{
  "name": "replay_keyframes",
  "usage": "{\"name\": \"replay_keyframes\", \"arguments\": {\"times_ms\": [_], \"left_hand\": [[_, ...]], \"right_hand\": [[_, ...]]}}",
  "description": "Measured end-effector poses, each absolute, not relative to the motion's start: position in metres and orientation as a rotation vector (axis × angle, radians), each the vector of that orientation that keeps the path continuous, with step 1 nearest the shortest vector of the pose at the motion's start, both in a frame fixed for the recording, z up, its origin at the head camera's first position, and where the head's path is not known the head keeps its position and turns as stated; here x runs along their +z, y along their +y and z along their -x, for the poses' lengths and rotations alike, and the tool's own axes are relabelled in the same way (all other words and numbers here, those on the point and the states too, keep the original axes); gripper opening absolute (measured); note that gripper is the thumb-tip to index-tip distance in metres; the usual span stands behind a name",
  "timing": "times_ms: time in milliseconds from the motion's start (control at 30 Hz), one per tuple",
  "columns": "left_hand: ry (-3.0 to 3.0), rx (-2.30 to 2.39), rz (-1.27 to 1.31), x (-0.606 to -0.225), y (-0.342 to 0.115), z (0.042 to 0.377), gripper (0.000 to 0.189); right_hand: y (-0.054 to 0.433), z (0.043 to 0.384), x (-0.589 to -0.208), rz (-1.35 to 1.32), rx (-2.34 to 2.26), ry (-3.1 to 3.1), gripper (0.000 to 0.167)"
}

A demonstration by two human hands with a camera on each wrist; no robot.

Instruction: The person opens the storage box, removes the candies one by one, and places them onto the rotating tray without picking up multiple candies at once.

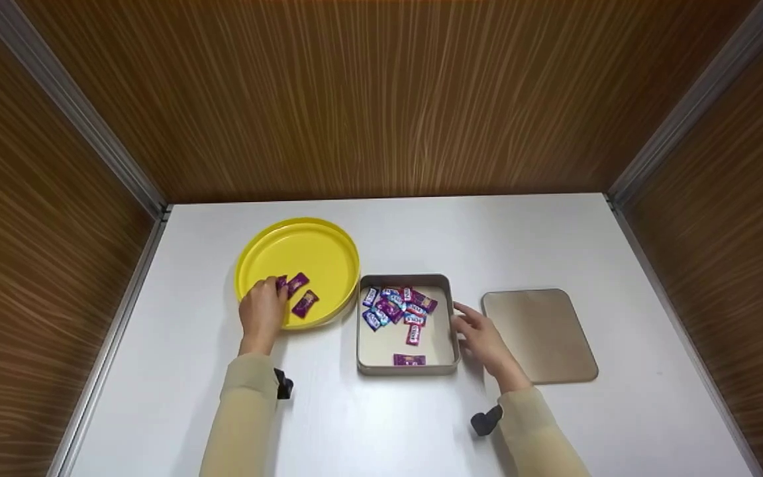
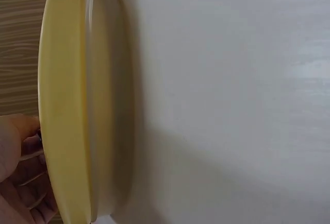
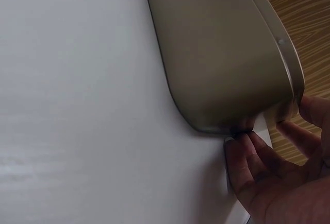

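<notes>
My left hand [image 1: 263, 310] reaches over the near-left rim of a round yellow tray [image 1: 315, 245], its fingers curled at a purple-wrapped candy [image 1: 281, 282]. Two more purple candies, one upper [image 1: 298, 283] and one lower [image 1: 305, 303], lie beside it. In the left wrist view, the tray's side wall [image 2: 64, 100] hides part of the fingers. A square metal tin [image 1: 408, 370] holds several wrapped candies [image 1: 391, 309] in purple, blue and red. The fingertips of my right hand [image 1: 484, 338] rest against the tin's right wall, seen close up in the right wrist view [image 3: 227, 74].
A flat tan metal lid [image 1: 540, 338] lies on the white table [image 1: 408, 238] to the right of the tin. Tray and tin stand almost side by side. Wood-grain panels [image 1: 388, 99] enclose the table at the back and both sides.
</notes>
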State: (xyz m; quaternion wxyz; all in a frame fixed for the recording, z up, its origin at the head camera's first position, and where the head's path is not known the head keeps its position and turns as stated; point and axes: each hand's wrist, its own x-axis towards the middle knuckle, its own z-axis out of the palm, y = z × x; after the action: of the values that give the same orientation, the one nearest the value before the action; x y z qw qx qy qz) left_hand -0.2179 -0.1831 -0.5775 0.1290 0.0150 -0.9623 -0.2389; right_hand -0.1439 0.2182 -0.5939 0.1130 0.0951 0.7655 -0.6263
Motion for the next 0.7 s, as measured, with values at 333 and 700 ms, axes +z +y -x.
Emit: {"name": "replay_keyframes", "arguments": {"times_ms": [333,700], "left_hand": [[-2.869,-0.484,-0.044,-0.5866,-0.1886,0.2214,0.023],[-2.904,-0.472,-0.058,-0.5829,-0.1865,0.221,0.026]], "right_hand": [[0.2166,0.1439,-0.5939,-0.271,-1.843,2.24,0.048],[0.218,0.1435,-0.5942,-0.252,-1.826,2.252,0.048]]}}
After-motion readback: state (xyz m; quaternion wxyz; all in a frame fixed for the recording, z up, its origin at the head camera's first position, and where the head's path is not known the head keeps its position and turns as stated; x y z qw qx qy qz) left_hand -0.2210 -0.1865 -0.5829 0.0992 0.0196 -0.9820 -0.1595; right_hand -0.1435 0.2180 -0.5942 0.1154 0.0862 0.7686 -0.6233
